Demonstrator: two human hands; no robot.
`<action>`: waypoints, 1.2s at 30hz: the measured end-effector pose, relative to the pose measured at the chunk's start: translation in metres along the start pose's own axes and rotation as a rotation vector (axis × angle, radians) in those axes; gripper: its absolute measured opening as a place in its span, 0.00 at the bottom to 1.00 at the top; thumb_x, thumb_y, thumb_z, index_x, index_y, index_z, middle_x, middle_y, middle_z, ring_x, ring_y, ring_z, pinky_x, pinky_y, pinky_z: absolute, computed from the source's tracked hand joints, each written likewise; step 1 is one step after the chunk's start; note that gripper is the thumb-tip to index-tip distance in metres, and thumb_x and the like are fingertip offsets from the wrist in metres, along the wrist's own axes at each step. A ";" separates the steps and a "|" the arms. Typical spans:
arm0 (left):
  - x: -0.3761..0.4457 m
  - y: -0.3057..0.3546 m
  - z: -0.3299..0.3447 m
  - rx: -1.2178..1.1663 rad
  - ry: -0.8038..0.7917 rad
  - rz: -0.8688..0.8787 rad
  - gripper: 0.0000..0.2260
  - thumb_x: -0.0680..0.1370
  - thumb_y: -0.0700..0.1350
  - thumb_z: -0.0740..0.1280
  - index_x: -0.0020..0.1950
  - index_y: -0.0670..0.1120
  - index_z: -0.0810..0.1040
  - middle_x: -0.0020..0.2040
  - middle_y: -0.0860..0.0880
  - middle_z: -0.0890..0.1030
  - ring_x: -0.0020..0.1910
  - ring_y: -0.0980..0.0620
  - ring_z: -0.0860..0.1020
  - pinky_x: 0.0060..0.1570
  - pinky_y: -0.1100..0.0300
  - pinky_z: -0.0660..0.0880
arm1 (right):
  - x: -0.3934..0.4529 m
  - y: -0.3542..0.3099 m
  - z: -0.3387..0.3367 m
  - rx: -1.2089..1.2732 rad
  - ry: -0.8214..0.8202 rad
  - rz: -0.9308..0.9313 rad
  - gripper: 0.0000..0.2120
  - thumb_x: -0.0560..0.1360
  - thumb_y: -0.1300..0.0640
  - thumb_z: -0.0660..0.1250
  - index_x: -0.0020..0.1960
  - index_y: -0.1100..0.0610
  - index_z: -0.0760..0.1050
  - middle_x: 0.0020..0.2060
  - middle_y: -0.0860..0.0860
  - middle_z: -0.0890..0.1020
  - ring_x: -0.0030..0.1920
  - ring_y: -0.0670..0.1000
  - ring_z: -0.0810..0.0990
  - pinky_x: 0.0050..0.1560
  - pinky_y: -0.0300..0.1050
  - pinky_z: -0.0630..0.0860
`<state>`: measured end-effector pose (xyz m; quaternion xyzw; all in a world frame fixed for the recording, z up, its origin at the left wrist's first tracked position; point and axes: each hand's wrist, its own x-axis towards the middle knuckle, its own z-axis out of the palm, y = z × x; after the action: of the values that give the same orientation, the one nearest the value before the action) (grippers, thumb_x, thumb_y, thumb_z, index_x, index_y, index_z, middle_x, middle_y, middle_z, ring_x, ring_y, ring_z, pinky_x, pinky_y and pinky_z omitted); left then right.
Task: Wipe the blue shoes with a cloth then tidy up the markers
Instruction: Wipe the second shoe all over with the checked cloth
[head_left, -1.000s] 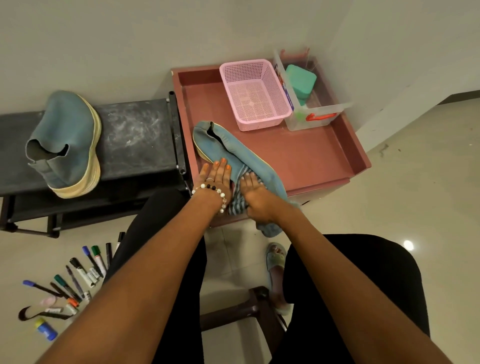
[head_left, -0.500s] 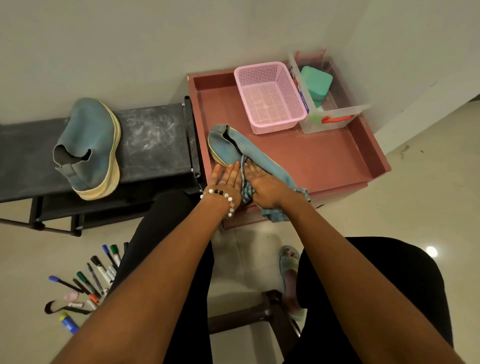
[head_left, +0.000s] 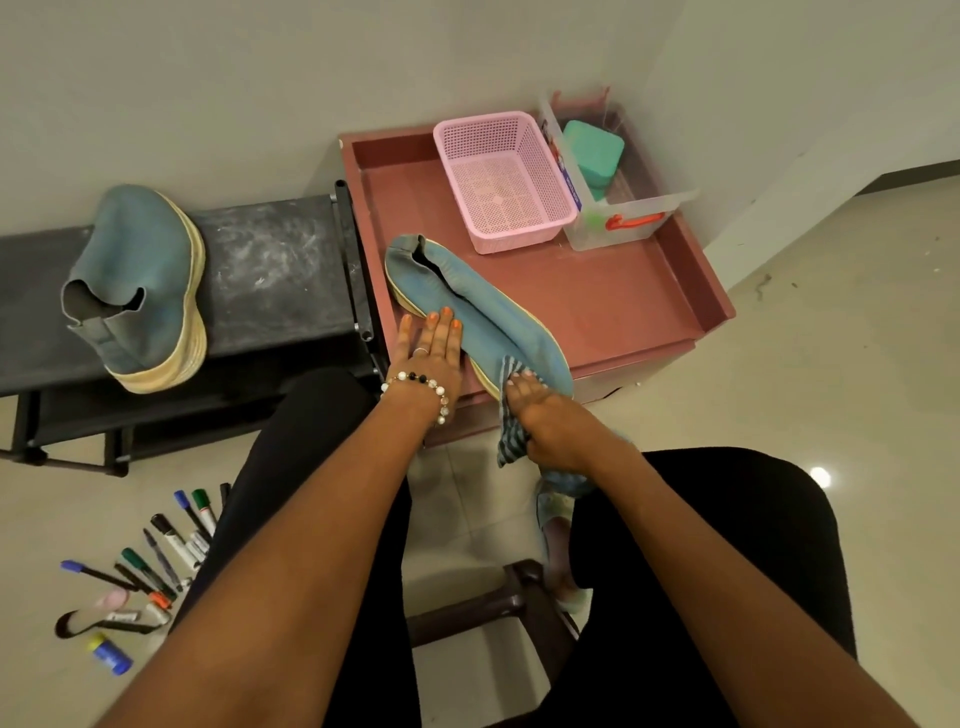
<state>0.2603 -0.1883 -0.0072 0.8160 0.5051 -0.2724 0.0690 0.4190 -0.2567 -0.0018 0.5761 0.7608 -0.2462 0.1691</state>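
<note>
Matt blue fabric shoe (head_left: 483, 306) beside a perforated pink plastic basket (head_left: 501, 179); scuffed, dusty black bench (head_left: 270, 270); glossy floor tiles (head_left: 831, 364).

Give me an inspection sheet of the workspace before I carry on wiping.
Surface: red tray table, rimmed, beside a dusty black bench.
Job's things: one blue shoe lying on the tray table; second blue shoe on the bench; striped cloth; markers scattered on the floor.
Clutter: pink basket, clear box with a green block.
Grippers: left hand rests flat on the shoe; right hand grips the cloth at the toe.
Cables: nothing seen.
Surroundings: white walls, tiled floor.
</note>
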 end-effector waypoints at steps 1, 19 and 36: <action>0.000 -0.001 0.000 0.007 0.002 0.009 0.38 0.78 0.43 0.59 0.74 0.37 0.32 0.76 0.40 0.32 0.76 0.43 0.36 0.69 0.40 0.33 | 0.007 -0.002 -0.001 0.014 -0.013 -0.002 0.35 0.75 0.64 0.58 0.76 0.67 0.43 0.76 0.64 0.47 0.76 0.60 0.45 0.76 0.49 0.46; 0.000 -0.001 -0.009 0.013 -0.004 0.027 0.32 0.81 0.41 0.53 0.76 0.37 0.34 0.76 0.40 0.34 0.76 0.43 0.38 0.72 0.42 0.35 | -0.004 0.014 -0.009 0.159 -0.067 -0.067 0.32 0.74 0.70 0.55 0.76 0.63 0.51 0.76 0.60 0.50 0.77 0.55 0.48 0.75 0.44 0.47; 0.002 -0.002 -0.009 -0.004 -0.032 0.034 0.34 0.80 0.40 0.55 0.76 0.37 0.34 0.76 0.40 0.34 0.76 0.44 0.38 0.72 0.40 0.36 | 0.005 0.013 -0.008 0.124 -0.187 -0.040 0.32 0.76 0.69 0.53 0.76 0.65 0.42 0.76 0.61 0.42 0.76 0.57 0.40 0.76 0.48 0.43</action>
<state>0.2622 -0.1825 -0.0003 0.8199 0.4905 -0.2832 0.0836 0.4305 -0.2453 -0.0009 0.5447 0.7365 -0.3487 0.1983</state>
